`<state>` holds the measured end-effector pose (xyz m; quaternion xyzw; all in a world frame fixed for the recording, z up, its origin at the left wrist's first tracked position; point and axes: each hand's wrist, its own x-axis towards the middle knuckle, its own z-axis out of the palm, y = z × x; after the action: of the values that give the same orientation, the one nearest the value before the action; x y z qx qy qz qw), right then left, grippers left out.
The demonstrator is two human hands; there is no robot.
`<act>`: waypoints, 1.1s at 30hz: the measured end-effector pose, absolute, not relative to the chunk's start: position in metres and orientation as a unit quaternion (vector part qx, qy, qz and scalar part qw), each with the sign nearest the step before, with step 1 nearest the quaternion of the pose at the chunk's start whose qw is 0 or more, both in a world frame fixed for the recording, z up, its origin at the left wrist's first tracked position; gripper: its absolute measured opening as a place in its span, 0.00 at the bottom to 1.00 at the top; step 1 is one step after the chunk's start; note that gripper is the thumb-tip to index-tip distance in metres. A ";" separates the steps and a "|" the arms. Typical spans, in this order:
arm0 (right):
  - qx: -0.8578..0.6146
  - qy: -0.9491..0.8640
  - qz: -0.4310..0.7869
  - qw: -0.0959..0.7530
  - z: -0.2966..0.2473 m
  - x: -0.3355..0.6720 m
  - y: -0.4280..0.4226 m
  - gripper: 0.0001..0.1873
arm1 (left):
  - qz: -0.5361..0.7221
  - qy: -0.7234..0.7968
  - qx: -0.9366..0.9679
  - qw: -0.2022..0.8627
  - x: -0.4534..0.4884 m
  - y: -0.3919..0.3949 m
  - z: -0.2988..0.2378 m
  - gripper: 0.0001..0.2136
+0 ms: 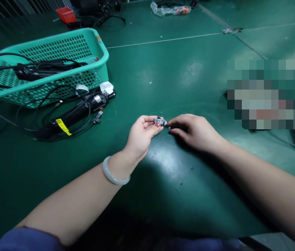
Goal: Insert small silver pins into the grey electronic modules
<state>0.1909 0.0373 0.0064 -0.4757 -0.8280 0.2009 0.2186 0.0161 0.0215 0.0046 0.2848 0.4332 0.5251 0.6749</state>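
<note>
My left hand [140, 136] is closed, pinching a small circuit board [160, 122] between thumb and fingers just above the green tabletop. The board looks bluish with pale parts on it, but its details are too small to read. Just to its right, my right hand [194, 130] has its index fingertip at the board's right end. Its thumb is bent in close below, with a tiny shiny bit showing at the tip. What that hand pinches is too small to name.
At the left stands a green plastic basket [101, 66] with black cabled devices inside. In front of it lies a black handheld device [78, 111] with a yellow tag [63, 127] and loose cables. Farther back are a red bin [66, 15] and a plastic bag [160, 9]. A blurred-out patch covers the right.
</note>
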 end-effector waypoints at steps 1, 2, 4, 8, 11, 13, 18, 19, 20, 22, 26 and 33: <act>-0.475 -0.830 0.200 0.213 0.007 0.191 0.037 0.12 | 0.526 0.434 0.285 0.674 0.016 0.022 0.004 0.07; -0.473 -0.833 0.197 0.210 0.007 0.191 0.037 0.12 | 0.527 0.434 0.286 0.672 0.016 0.021 0.004 0.07; -0.473 -0.836 0.186 0.206 0.007 0.191 0.038 0.12 | 0.528 0.434 0.288 0.671 0.016 0.021 0.004 0.08; -0.512 -0.823 0.151 0.193 0.009 0.196 0.039 0.12 | 0.523 0.436 0.296 0.670 0.015 0.021 0.004 0.08; -0.541 -0.814 0.124 0.171 0.011 0.198 0.039 0.10 | 0.519 0.440 0.302 0.668 0.015 0.021 0.004 0.09; -0.545 -0.815 0.109 0.162 0.011 0.197 0.038 0.08 | 0.517 0.440 0.305 0.667 0.015 0.021 0.004 0.10; -0.535 -0.825 0.083 0.161 0.009 0.194 0.037 0.08 | 0.511 0.434 0.321 0.669 0.014 0.022 0.003 0.15; -0.536 -0.825 0.081 0.160 0.009 0.194 0.037 0.08 | 0.508 0.432 0.327 0.669 0.014 0.022 0.002 0.15; -0.539 -0.823 0.080 0.158 0.009 0.194 0.037 0.08 | 0.507 0.430 0.333 0.669 0.014 0.022 0.001 0.15; -0.545 -0.821 0.071 0.152 0.008 0.194 0.037 0.08 | 0.505 0.427 0.344 0.666 0.014 0.022 -0.001 0.15; -0.540 -0.827 0.039 0.150 0.004 0.194 0.039 0.08 | 0.506 0.425 0.358 0.660 0.014 0.022 -0.004 0.14; -0.544 -0.822 0.008 0.165 0.006 0.197 0.041 0.09 | 0.501 0.434 0.379 0.645 0.014 0.022 -0.005 0.14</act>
<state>0.1968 0.0410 0.0056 -0.5444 -0.8223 0.0083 0.1653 0.0143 0.0220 -0.0051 0.3790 0.4340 0.5013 0.6455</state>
